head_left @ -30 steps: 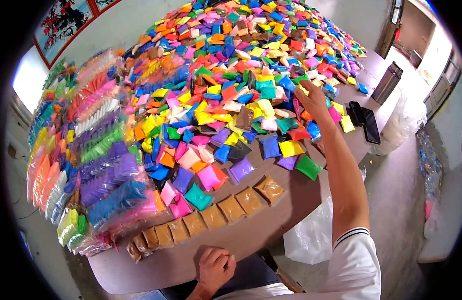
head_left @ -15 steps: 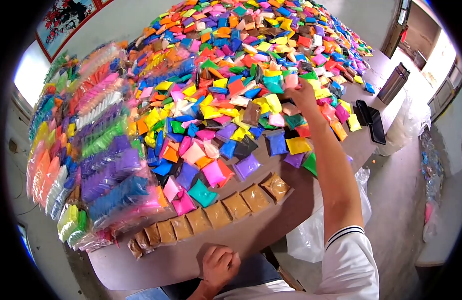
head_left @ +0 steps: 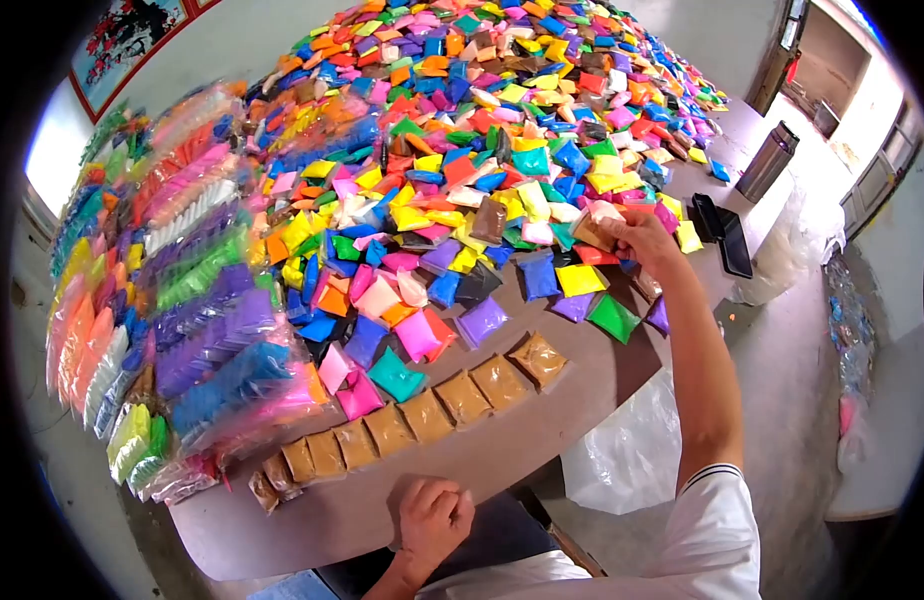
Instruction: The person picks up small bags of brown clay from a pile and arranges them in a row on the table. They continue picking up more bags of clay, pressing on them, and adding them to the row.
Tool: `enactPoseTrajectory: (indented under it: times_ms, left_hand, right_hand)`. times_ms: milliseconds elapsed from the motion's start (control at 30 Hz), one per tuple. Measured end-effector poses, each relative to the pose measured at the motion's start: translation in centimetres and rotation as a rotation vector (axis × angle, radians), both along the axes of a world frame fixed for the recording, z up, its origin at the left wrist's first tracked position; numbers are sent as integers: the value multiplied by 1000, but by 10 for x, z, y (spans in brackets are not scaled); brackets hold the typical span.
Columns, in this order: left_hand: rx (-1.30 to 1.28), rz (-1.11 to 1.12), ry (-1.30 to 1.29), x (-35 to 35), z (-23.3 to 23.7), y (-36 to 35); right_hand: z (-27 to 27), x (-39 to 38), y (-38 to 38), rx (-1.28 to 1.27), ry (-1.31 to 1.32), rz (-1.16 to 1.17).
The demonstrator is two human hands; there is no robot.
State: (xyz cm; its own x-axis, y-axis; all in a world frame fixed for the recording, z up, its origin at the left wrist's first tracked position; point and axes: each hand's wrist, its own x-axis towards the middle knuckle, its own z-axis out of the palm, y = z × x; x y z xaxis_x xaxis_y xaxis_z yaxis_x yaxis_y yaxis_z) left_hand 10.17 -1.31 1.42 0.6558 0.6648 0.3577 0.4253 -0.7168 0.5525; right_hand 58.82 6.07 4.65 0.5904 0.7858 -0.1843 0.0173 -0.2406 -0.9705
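My right hand [head_left: 642, 240] is closed on a small brown packet [head_left: 593, 232] at the right front of a huge heap of colourful packets [head_left: 482, 130]. A pale peach packet [head_left: 607, 212] overlaps it at the fingertips. Below the hand lie yellow [head_left: 580, 280] and green [head_left: 614, 317] packets. My left hand [head_left: 434, 518] is curled into a fist at the table's front edge, with nothing showing in it. Just beyond it, a curved row of brown packets [head_left: 390, 430] lies side by side on the table [head_left: 542, 440].
Clear bags of sorted packets [head_left: 217, 330] are stacked along the left. At the right edge stand a metal flask [head_left: 768, 163] and a black phone-like object [head_left: 724, 237]. Clear plastic bags [head_left: 627, 450] hang below the table's right side.
My right hand has drawn back from deeper in the heap, down and to the right, and now has a brown packet in its fingers. My left hand stays curled in place.
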Motion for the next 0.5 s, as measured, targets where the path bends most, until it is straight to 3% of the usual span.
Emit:
enactPoseTrajectory:
  times_ms: [167, 233, 433, 500]
  left_hand:
    - [30, -21, -4, -2, -2, 1]
    - [43, -23, -23, -2, -3, 2]
    - [-26, -4, -70, -6, -1, 0]
    - [-64, -6, -92, -9, -1, 1]
  right_hand:
    - [0, -19, -4, -154, -407, 27]
    - [7, -24, -3, -186, -445, 17]
    - [2, -55, -29, -46, -188, 156]
    - [3, -96, -50, 249, -32, 171]
